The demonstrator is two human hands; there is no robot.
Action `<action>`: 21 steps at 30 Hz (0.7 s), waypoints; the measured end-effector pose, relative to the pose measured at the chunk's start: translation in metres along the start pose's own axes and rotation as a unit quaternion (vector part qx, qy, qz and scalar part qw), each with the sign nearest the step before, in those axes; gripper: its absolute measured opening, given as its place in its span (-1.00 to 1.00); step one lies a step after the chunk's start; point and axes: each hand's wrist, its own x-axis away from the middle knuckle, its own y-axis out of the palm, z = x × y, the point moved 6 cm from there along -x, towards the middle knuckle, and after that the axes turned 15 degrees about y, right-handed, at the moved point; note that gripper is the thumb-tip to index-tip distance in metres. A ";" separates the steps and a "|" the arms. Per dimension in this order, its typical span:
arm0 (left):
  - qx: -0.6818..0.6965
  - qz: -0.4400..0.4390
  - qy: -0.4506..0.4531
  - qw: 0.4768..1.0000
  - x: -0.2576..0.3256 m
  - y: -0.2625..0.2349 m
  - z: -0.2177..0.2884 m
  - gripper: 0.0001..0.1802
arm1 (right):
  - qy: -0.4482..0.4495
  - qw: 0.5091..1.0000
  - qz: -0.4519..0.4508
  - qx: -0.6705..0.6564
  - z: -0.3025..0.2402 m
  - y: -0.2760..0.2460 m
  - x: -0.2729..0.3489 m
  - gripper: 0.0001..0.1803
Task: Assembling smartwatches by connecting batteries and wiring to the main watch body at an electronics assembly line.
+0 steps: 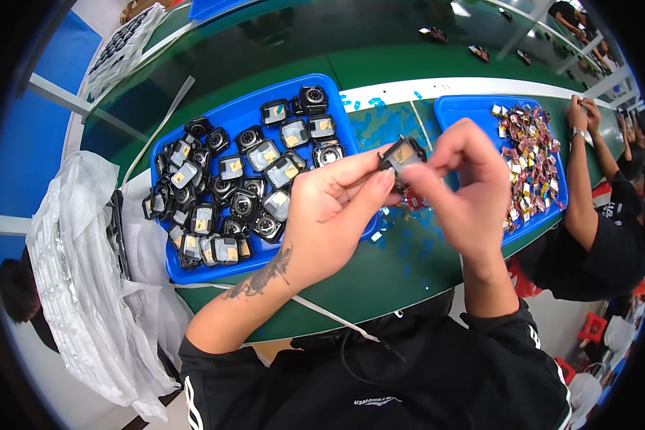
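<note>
My left hand (337,215) is closed on a black smartwatch case (402,153), its thumb and fingers gripping the near-left side. A pale face with a tan patch shows on the case, which is held up over the table between the two trays. My right hand (469,186) is at the case's right side, thumb toward it. Motion blurs its fingers, so I cannot tell whether they grip anything. Just below the case a small dark red part (413,199) shows between the hands, partly hidden.
On the left a blue tray (163,147) holds many similar watch cases. Another blue tray (448,107) on the right contains small red, yellow and silver parts. Blue film scraps (390,122) litter the green table (337,308). White packing sheets (86,287) hang at left; a co-worker (594,236) sits at right.
</note>
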 end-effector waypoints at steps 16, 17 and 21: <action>0.028 0.066 0.006 0.997 -0.005 -0.010 0.006 -0.56 | 0.176 0.962 -0.134 -0.161 0.016 0.008 0.023 -0.88; 0.032 0.084 0.020 0.996 -0.004 -0.009 0.005 -0.61 | 0.164 0.965 -0.132 -0.156 0.014 0.008 0.022 -0.89; -0.362 -0.142 0.159 0.908 -0.010 -0.005 0.028 -0.69 | 0.189 0.948 -0.135 -0.217 0.018 0.004 0.017 -0.90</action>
